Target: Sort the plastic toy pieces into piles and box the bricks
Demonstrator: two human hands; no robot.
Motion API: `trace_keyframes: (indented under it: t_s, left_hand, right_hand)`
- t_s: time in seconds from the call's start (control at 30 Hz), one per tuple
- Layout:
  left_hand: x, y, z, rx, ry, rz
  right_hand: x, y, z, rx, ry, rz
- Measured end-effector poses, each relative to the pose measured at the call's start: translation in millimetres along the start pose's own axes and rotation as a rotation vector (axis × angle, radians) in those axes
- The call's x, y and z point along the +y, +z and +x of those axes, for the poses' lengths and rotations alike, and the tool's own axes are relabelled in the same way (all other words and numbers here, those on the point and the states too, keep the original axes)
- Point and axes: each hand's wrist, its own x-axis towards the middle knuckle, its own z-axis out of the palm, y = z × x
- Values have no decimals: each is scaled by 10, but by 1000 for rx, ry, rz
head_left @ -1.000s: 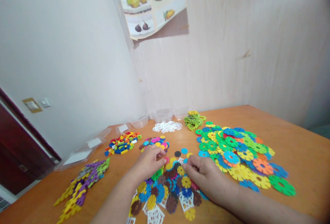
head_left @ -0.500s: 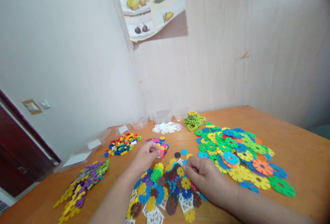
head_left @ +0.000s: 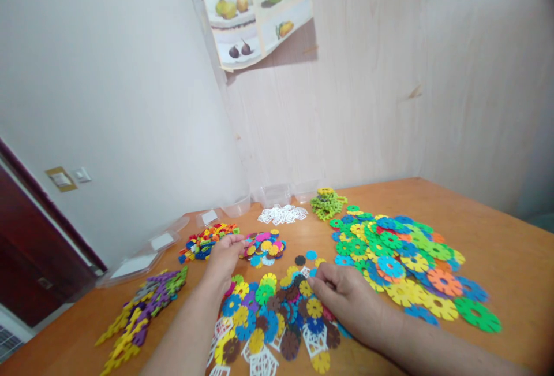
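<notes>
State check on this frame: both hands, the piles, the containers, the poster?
left hand: fingers spread, open, beside the small flower-disc pile
right hand: curled, fingertips on the mixed disc pile
large disc pile: spread flat on the table
clear containers: appear empty, upright
poster: lower edge peeling from the wall

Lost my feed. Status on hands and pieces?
Left hand open beside the small disc pile. Right hand curled on the mixed disc heap. Nothing between them.
</notes>
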Motion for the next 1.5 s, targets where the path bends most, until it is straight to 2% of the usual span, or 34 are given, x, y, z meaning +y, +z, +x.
trace_keyframes:
  t_s: [0.1, 0.2, 0.43, 0.53, 0.7, 0.83, 0.93, 1.03, 1.2, 1.27, 1.5]
  left_hand:
    - [67, 34, -67, -20, 43, 41]
    - [146, 97, -151, -112, 99, 124]
    - [320, 260, -460, -569, 274, 368]
    - [328, 261, -530, -712, 353, 474]
    - [265, 235, -527, -758, 380, 543]
    - [239, 249, -513, -759, 337, 529]
    - [265, 265, -488, -679, 377, 518]
    - [296, 255, -424, -501, 387, 448]
    - [231, 145, -239, -167, 226, 264]
    - [166, 94, -159, -83, 169, 217]
    - [21, 55, -15, -68, 16, 55]
  right_hand:
    - [-20, -10, -4, -4, -1, 21]
    - [-45, -21, -8, -11, 3, 46]
    - [-64, -30, -12, -13, 6, 39]
    - [-62, -33, -13, -11, 7, 41]
    - [-52, -24, -9, 2, -5, 45]
    - [-41, -11, -13, -3, -1, 64]
    - [-35, -9, -14, -11, 7, 57]
    - [-28, -14, -8, -6, -5, 38]
    - [-33, -26, -6, -18, 6, 38]
    - [-40, -31, -10, -16, 12, 28]
    - [-59, -37, -6, -18, 7, 18]
